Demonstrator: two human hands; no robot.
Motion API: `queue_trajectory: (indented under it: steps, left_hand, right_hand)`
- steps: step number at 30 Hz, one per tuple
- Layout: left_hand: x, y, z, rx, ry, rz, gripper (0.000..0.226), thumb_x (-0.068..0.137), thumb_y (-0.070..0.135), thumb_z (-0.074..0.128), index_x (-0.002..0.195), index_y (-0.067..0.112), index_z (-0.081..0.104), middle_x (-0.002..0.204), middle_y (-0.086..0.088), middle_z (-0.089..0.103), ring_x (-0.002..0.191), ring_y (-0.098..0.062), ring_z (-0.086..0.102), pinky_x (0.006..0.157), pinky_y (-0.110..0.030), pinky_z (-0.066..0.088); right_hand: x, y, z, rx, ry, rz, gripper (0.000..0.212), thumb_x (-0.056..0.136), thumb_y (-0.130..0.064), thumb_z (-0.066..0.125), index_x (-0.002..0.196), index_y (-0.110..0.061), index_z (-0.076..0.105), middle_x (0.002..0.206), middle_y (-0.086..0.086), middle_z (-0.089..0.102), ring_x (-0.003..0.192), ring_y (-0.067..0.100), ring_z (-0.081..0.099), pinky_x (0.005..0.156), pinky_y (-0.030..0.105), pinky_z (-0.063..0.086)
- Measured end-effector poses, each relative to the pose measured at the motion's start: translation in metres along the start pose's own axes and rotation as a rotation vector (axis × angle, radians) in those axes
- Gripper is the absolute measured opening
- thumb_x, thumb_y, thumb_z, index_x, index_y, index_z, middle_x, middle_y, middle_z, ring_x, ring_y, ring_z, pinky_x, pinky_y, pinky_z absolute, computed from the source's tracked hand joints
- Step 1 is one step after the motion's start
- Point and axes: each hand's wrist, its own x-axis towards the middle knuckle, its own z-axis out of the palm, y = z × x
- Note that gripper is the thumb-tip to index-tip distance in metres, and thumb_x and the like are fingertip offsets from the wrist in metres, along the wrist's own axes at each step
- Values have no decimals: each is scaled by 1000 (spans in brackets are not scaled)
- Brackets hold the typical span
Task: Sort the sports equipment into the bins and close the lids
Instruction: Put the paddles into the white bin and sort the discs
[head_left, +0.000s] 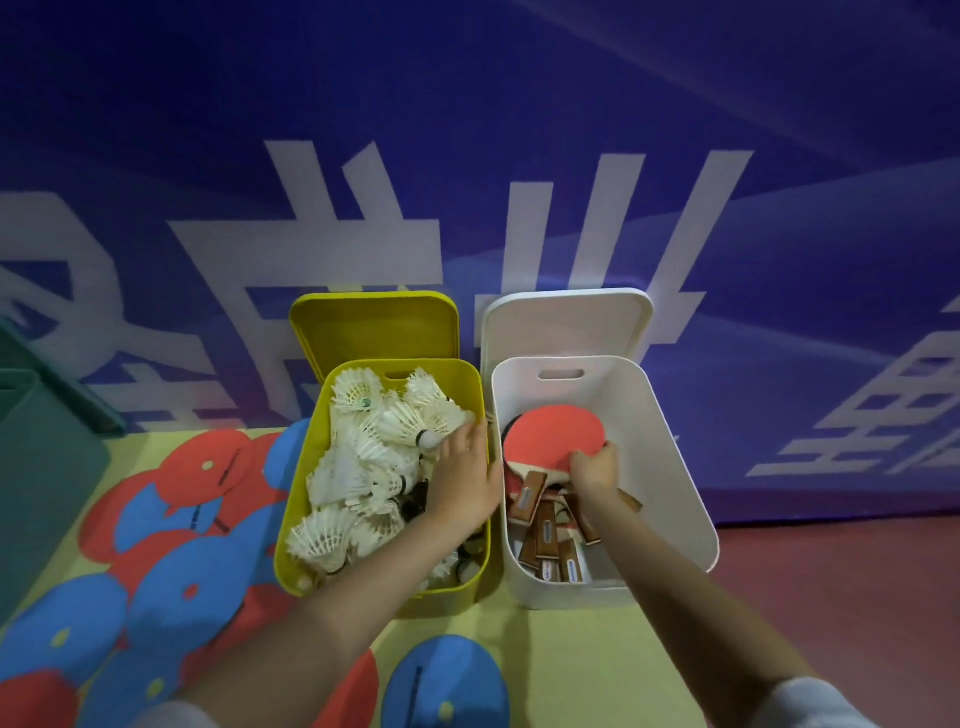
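Item one: yellow bin (470, 597), lid (374, 327) propped upright behind it, filled with white shuttlecocks (358, 457). My left hand (467, 478) lies inside over the heap, fingers fairly straight, tips touching a shuttlecock near the far right corner; I see nothing pinched.

Item two: white bin (685, 467), just beside the yellow one, its white lid (566, 322) standing behind it. Contents: table-tennis paddles, wooden handles (545, 540) stacked toward the near end. My right hand (595, 467) grips the edge of the top red paddle (556, 434), fingers curled on it.

Item three: red and blue round pads (171, 519) overlapping on the yellow mat (582, 670) to the left, one blue pad (447, 680) in front of the bins.
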Motion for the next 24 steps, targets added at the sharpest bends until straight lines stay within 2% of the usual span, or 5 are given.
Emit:
queue_trajectory:
  steps: [5, 11, 17, 21, 24]
  left_hand:
    - [-7, 0, 5, 153, 39, 81, 59, 100, 33, 35, 151, 9, 16, 152, -8, 31, 141, -23, 22, 115, -33, 21]
    - [-6, 0, 3, 185, 60, 119, 55, 100, 32, 36, 149, 9, 24, 148, -8, 36, 138, -24, 24, 113, -35, 26]
    - [-13, -17, -25, -141, 179, 157, 41, 98, 25, 42, 138, 18, 46, 140, -6, 43, 134, -22, 25, 113, -37, 23]
    - [-30, -49, -58, -315, 279, 114, 34, 99, 21, 45, 132, 17, 52, 133, -5, 49, 129, -23, 35, 108, -37, 31]
    - [-46, -86, -84, -376, 335, 59, 32, 98, 20, 45, 129, 21, 55, 129, -1, 51, 116, -18, 48, 96, -33, 42]
  right_hand:
    - [-4, 14, -15, -407, -53, -163, 57, 94, -25, 53, 143, -14, 28, 122, 19, 59, 111, 40, 57, 93, 45, 45]
    - [-9, 11, -26, -547, 24, -188, 55, 88, -19, 50, 141, -22, 33, 121, 17, 40, 109, 37, 49, 96, 42, 43]
    - [-61, -31, -24, -320, -15, -484, 59, 88, -18, 57, 143, -13, 37, 130, 15, 46, 119, 30, 48, 104, 40, 40]
    - [-127, -56, 3, -76, -187, -638, 46, 91, -14, 53, 136, -18, 47, 113, 4, 58, 98, 13, 56, 84, 21, 43]
    - [-167, -62, 38, 21, -314, -719, 37, 92, -13, 54, 128, -20, 54, 99, 1, 62, 91, 10, 59, 77, 22, 48]
